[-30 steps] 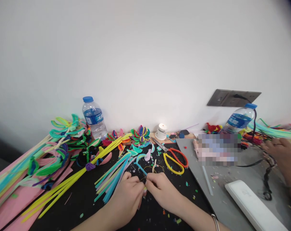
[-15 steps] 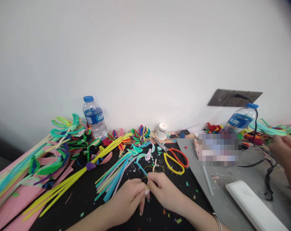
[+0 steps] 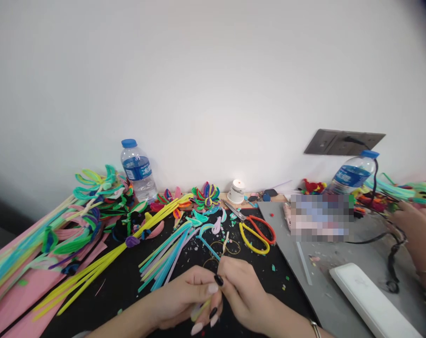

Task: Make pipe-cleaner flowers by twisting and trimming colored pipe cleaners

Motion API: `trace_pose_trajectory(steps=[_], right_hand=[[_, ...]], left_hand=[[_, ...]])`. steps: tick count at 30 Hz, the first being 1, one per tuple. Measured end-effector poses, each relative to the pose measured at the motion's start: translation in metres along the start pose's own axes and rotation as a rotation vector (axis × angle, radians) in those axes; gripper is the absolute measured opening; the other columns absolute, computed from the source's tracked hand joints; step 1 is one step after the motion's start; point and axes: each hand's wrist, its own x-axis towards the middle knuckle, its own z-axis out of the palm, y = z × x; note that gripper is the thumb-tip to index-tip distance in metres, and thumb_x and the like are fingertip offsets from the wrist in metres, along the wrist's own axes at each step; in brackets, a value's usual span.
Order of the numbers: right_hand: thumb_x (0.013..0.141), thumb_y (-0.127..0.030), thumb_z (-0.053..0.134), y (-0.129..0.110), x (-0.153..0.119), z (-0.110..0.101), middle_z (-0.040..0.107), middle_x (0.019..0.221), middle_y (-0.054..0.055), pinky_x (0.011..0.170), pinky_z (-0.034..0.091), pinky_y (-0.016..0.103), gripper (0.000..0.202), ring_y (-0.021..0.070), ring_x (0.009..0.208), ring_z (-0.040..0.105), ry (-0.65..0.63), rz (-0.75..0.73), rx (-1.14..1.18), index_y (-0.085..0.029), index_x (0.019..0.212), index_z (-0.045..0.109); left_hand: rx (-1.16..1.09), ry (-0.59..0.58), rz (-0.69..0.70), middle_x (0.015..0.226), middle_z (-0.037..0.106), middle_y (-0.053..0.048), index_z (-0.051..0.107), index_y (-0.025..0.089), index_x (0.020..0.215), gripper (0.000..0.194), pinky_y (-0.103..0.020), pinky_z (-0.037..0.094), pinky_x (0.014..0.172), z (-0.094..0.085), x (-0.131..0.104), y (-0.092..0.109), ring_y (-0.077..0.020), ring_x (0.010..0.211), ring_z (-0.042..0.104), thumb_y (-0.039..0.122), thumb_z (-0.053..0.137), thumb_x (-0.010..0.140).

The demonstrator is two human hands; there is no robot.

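Observation:
My left hand point(image 3: 190, 295) and my right hand point(image 3: 243, 295) meet above the black mat point(image 3: 117, 300), fingers closed in a pinch. A pale yellow and lavender pipe cleaner piece point(image 3: 198, 311) shows between my left fingers; most of it is hidden. My right thumb and fingertips press close beside it, what they grip being covered. Just beyond my right hand, a blue pipe cleaner point(image 3: 210, 247) slants up to a curled teal end; whether my hand touches it, I cannot tell. Scissors point(image 3: 257, 230) with one red and one yellow handle lie further off.
A bundle of pastel pipe cleaners point(image 3: 169, 256) and long yellow ones point(image 3: 103, 263) lie left. Fuzzy flowers point(image 3: 206, 195), a water bottle point(image 3: 138, 171) and a white spool point(image 3: 236, 191) stand by the wall. A white case point(image 3: 371, 300) lies right, near another person's hand point(image 3: 412, 225).
Both my hands have turned slightly, bringing their fingertips more into view, and the pale piece now shows below my left thumb. The other person's hand at right has shifted slightly lower.

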Motion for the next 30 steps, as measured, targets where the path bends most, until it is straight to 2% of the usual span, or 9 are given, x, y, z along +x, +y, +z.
trace_pose_trajectory(steps=[4, 7, 10, 13, 16, 18, 21, 24, 30], right_hand=[[0.087, -0.023, 0.037, 0.018, 0.008, 0.004, 0.032, 0.054, -0.005, 0.049, 0.024, 0.022, 0.03, 0.0089, 0.051, 0.032, -0.035, 0.464, 0.141, -0.019, 0.057, 0.031], [0.081, -0.02, 0.038, 0.023, 0.012, 0.006, 0.033, 0.052, -0.006, 0.046, 0.022, 0.021, 0.026, 0.0074, 0.047, 0.029, -0.053, 0.659, 0.351, -0.019, 0.055, 0.033], [0.076, -0.017, 0.038, 0.02, 0.013, 0.006, 0.03, 0.05, -0.008, 0.042, 0.015, 0.022, 0.021, 0.0067, 0.043, 0.022, -0.072, 0.793, 0.528, -0.02, 0.056, 0.033], [0.075, -0.018, 0.041, 0.015, 0.014, 0.005, 0.028, 0.049, -0.009, 0.041, 0.011, 0.022, 0.02, 0.0065, 0.042, 0.019, -0.067, 0.825, 0.607, -0.02, 0.057, 0.033], [0.079, -0.026, 0.045, 0.015, 0.015, 0.005, 0.026, 0.05, -0.009, 0.043, 0.014, 0.022, 0.026, 0.007, 0.045, 0.02, -0.048, 0.718, 0.56, -0.02, 0.057, 0.033], [0.082, -0.03, 0.046, 0.016, 0.015, 0.005, 0.029, 0.053, -0.008, 0.046, 0.02, 0.022, 0.029, 0.0078, 0.049, 0.025, -0.033, 0.603, 0.486, -0.02, 0.058, 0.034], [0.086, -0.03, 0.043, 0.015, 0.013, 0.003, 0.032, 0.057, -0.006, 0.052, 0.025, 0.022, 0.028, 0.0094, 0.055, 0.031, -0.033, 0.478, 0.344, -0.019, 0.061, 0.034], [0.089, -0.026, 0.038, 0.01, 0.009, 0.0, 0.032, 0.058, -0.006, 0.052, 0.025, 0.023, 0.028, 0.0098, 0.056, 0.031, -0.055, 0.39, 0.194, -0.019, 0.063, 0.033], [0.091, -0.02, 0.035, -0.003, 0.005, -0.003, 0.036, 0.061, -0.004, 0.054, 0.028, 0.022, 0.025, 0.0096, 0.056, 0.035, -0.107, 0.138, 0.028, -0.019, 0.066, 0.032]], left_hand=[[0.856, 0.337, 0.292, 0.058, 0.05, -0.001, 0.048, 0.017, 0.059, 0.038, -0.024, 0.033, 0.058, -0.007, 0.0, 0.002, -0.0137, 0.06, 0.048, 0.027, 0.033, 0.092], [1.372, 0.415, 0.447, 0.065, 0.052, -0.002, 0.051, 0.016, 0.066, 0.03, -0.027, 0.033, 0.063, -0.013, 0.0, 0.001, -0.0165, 0.068, 0.048, 0.011, 0.032, 0.088], [1.62, 0.456, 0.509, 0.064, 0.054, -0.002, 0.053, 0.016, 0.07, 0.027, -0.029, 0.031, 0.061, -0.015, 0.001, -0.002, -0.0172, 0.065, 0.047, 0.006, 0.033, 0.085], [1.687, 0.477, 0.514, 0.062, 0.054, -0.002, 0.052, 0.016, 0.069, 0.027, -0.029, 0.03, 0.06, -0.014, 0.001, -0.005, -0.0175, 0.064, 0.047, 0.005, 0.033, 0.084], [1.561, 0.48, 0.473, 0.062, 0.053, -0.002, 0.051, 0.016, 0.066, 0.027, -0.028, 0.031, 0.06, -0.011, 0.0, -0.002, -0.0168, 0.063, 0.047, 0.006, 0.033, 0.084], [1.356, 0.443, 0.414, 0.062, 0.053, -0.002, 0.048, 0.017, 0.061, 0.031, -0.027, 0.033, 0.062, -0.009, -0.001, 0.002, -0.016, 0.065, 0.049, 0.01, 0.032, 0.086], [0.906, 0.323, 0.285, 0.058, 0.054, 0.0, 0.047, 0.017, 0.056, 0.037, -0.024, 0.036, 0.064, -0.008, 0.0, 0.009, -0.0135, 0.064, 0.051, 0.019, 0.034, 0.091], [0.469, 0.172, 0.141, 0.051, 0.054, 0.002, 0.053, 0.016, 0.064, 0.036, -0.022, 0.032, 0.054, -0.012, 0.002, 0.011, -0.01, 0.049, 0.046, 0.034, 0.04, 0.091], [-0.031, -0.05, -0.045, 0.049, 0.055, 0.0, 0.055, 0.013, 0.063, 0.039, -0.022, 0.018, 0.041, -0.014, 0.001, 0.007, -0.0069, 0.035, 0.041, 0.049, 0.058, 0.077]])
